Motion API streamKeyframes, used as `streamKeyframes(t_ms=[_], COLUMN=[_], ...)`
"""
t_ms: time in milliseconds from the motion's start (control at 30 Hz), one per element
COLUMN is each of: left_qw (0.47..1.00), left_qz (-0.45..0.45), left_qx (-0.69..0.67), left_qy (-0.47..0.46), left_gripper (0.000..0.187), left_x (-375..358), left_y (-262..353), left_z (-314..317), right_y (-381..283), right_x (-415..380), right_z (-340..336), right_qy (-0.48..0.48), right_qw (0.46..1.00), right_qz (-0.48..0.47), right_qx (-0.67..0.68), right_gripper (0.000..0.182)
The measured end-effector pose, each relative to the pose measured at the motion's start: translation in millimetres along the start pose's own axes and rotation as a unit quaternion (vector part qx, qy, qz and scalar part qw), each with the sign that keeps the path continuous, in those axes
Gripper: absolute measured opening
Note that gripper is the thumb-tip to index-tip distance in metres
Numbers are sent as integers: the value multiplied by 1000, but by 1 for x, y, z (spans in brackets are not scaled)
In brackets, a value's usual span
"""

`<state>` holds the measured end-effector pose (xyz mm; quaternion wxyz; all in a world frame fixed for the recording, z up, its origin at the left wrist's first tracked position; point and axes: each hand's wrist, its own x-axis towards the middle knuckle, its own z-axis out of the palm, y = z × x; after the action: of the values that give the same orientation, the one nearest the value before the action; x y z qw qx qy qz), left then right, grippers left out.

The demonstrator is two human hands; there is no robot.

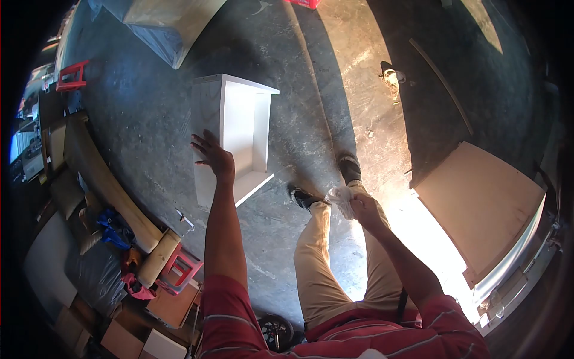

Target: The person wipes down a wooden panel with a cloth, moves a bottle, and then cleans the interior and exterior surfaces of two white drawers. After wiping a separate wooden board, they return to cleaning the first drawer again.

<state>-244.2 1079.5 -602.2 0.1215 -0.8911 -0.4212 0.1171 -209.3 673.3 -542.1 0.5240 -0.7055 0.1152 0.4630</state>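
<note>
Left hand [212,154], left of centre: fingers spread, laid against the outer side of an open white box [245,131], which stands on the floor [149,143] in the upper-left centre. Right hand [366,210], right of centre: fingers closed around crumpled translucent plastic [339,201]. A red stool [180,269] occupies the lower left.

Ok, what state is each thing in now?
Left hand: fingers spread, against the box
Box: on the floor, open side toward picture right
Right hand: closed on the plastic
Plastic: crumpled
Strip: lying on the floor
Board: flat or tilted, cannot tell
Floor: partly sunlit, partly shaded
</note>
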Motion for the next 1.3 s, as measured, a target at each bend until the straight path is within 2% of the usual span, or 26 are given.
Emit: streamKeyframes(t_ms=[300, 667, 733, 1067, 1167, 1233, 1267, 1300], left_qw=[999, 998, 996, 994, 998, 999, 998, 998], left_qz=[-22, -37, -37, -64, -17, 38, 51, 53], left_qx=[-31, -50, -77, -83, -60, -13, 14, 17], left_qy=[-12, -16, 8, -23, 1, 23, 16, 17], left_gripper=[69, 68, 67, 68, 73, 80, 88, 88], left_x=[-1, -19, -23, -41, -40, -42, -43, -46], left_y=[16, 37, 38, 54, 56, 55, 54, 54], left_z=[5, 17, 21, 26, 37, 35, 34, 26], right_y=[-2, -10, -10, -5, 7, 10, 10, 10], right_x=[-5, -7, -7, -4, 4, 8, 13, 18], right_z=[-7, -16, -17, -11, -4, 1, 5, 11], right_qy=[-26, -51, -55, -47, -33, -30, -26, -21], right_qw=[999, 999, 998, 998, 996, 995, 995, 994], right_qz=[6, 4, 5, 19, 15, 19, 32, 44], right_qx=[26, -12, -12, 45, 81, 96, 95, 94], right_gripper=[19, 20, 21, 19, 18, 18, 18, 18])
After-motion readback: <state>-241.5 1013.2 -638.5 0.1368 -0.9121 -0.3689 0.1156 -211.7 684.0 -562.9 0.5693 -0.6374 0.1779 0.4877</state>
